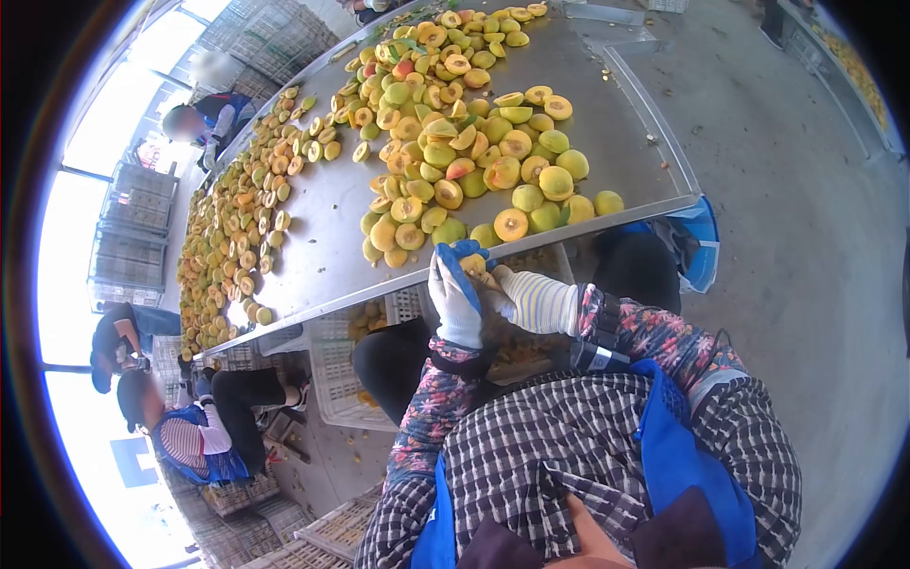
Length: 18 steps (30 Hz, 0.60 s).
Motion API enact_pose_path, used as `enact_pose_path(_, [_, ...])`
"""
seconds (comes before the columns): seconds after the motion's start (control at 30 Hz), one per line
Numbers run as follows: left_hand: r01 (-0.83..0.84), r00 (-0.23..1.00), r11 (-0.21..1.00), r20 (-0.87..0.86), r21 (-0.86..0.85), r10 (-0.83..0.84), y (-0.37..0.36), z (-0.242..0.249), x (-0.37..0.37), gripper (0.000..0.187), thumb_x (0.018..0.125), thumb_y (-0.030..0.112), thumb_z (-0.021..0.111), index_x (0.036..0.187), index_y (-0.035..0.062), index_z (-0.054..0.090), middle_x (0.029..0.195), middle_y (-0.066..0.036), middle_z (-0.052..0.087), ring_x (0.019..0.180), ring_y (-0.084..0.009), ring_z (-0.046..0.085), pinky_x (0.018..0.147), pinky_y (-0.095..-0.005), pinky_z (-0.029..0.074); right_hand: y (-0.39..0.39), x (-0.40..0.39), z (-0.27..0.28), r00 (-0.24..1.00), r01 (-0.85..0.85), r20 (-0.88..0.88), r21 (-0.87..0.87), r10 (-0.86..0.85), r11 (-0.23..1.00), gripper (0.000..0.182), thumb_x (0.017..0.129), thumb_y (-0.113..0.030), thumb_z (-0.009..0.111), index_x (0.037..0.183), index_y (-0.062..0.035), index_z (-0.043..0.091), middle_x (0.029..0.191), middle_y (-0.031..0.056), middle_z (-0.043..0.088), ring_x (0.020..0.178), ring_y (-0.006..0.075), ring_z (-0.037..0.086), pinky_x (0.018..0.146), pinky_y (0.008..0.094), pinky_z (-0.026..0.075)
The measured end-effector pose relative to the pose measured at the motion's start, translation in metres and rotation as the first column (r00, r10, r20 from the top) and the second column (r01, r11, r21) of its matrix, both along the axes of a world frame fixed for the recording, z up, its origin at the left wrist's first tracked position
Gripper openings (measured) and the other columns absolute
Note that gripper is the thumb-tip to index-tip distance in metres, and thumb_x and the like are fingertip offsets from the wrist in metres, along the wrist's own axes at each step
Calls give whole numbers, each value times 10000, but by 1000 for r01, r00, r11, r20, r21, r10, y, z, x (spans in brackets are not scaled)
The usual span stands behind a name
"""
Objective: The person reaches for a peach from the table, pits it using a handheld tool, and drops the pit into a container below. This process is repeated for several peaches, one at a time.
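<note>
At the near edge of the metal table (313, 302), both my hands come together over my lap. My left hand (457, 292), in a white glove with blue-coated fingers, is closed around a yellow peach half (473, 265). My right hand (536, 300), in a striped knit glove, presses its closed fingers against that fruit. Whatever the right fingers grip is hidden. Just beyond, whole and halved peaches (511, 224) lie heaped on the tabletop, some cut faces showing the pit or its hollow.
A second band of peach halves (248, 204) runs along the table's far left side. Below the edge stand a white plastic crate (334, 370) and fruit between my knees. Co-workers sit at left, one in a blue vest (204, 441). Stacked crates (133, 223) stand behind them.
</note>
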<state>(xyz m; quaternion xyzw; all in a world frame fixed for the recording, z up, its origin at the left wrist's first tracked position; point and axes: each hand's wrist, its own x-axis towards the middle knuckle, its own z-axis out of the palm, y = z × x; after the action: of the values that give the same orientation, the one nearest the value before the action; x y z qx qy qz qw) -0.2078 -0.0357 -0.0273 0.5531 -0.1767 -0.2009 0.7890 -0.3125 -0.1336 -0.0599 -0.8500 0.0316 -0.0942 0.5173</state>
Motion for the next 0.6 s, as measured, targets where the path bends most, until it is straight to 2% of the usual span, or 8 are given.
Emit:
enact_pose_path(0.07, [44, 999, 999, -18, 10, -44, 1, 1, 2, 441, 1020, 409, 425, 1078, -10, 551, 983, -109, 638, 835, -208, 633, 777, -348, 530, 1, 1, -7, 994, -14, 112, -22, 17, 1000, 416, 964, -332, 515, 1170, 25, 460, 880, 214, 649, 784, 409, 644, 726, 456, 501])
enact_pose_path(0.13, [111, 990, 993, -96, 40, -107, 4, 3, 4, 443, 1023, 404, 422, 1056, -12, 569, 977, -113, 642, 828, -194, 630, 761, -331, 521, 3, 2, 4, 997, -39, 72, 369, 13, 929, 448, 973, -392, 509, 1216, -18, 472, 835, 125, 630, 649, 304, 638, 620, 405, 516])
enact_pose_path(0.23, [176, 984, 973, 1, 149, -178, 5, 9, 9, 495, 1023, 426, 404, 981, -31, 590, 841, -121, 658, 767, -204, 641, 751, -334, 531, -15, 2, 1, 957, -110, -197, 438, 214, 892, 497, 971, -478, 485, 1241, -60, 483, 787, 76, 593, 551, 202, 594, 506, 341, 493])
enact_pose_path(0.3, [196, 976, 959, 54, 203, -211, 4, 14, 9, 507, 1026, 432, 388, 989, -32, 591, 887, -130, 658, 795, -209, 644, 772, -334, 529, -21, 1, 2, 952, -169, -157, 448, 264, 878, 537, 964, -526, 464, 1238, -65, 487, 768, 73, 577, 499, 162, 563, 440, 291, 458])
enact_pose_path(0.43, [159, 985, 983, 48, 96, -164, 0, 22, 2, 576, 1025, 482, 326, 1047, -34, 581, 1031, -153, 639, 876, -222, 641, 826, -352, 528, -13, 5, -5, 973, -42, -172, 525, 154, 850, 556, 967, -523, 467, 1283, -65, 471, 787, 64, 584, 543, 161, 578, 473, 295, 476])
enact_pose_path(0.53, [138, 984, 988, 103, 71, -145, 1, 18, -1, 625, 1017, 523, 287, 1083, -32, 569, 1096, -161, 624, 918, -230, 636, 849, -372, 532, 3, 9, -8, 941, -15, 316, 396, -121, 918, 479, 987, -462, 477, 1269, -75, 496, 764, 20, 571, 520, 111, 540, 452, 260, 433])
enact_pose_path(0.57, [144, 980, 987, 126, 69, -152, 2, 15, -2, 646, 1012, 541, 272, 1099, -30, 561, 1112, -164, 619, 931, -233, 635, 854, -384, 536, 1, 5, -8, 942, -25, 315, 396, -111, 918, 479, 987, -462, 477, 1269, -75, 496, 764, 20, 571, 520, 111, 540, 452, 260, 433])
enact_pose_path(0.6, [169, 986, 985, -6, 30, -168, 2, 18, -4, 654, 1007, 556, 266, 1108, -22, 556, 1103, -162, 622, 938, -237, 633, 854, -391, 540, -5, -2, 0, 996, -44, 89, 583, -10, 811, 477, 984, -472, 478, 1254, -80, 507, 737, 10, 557, 497, 91, 513, 437, 247, 406])
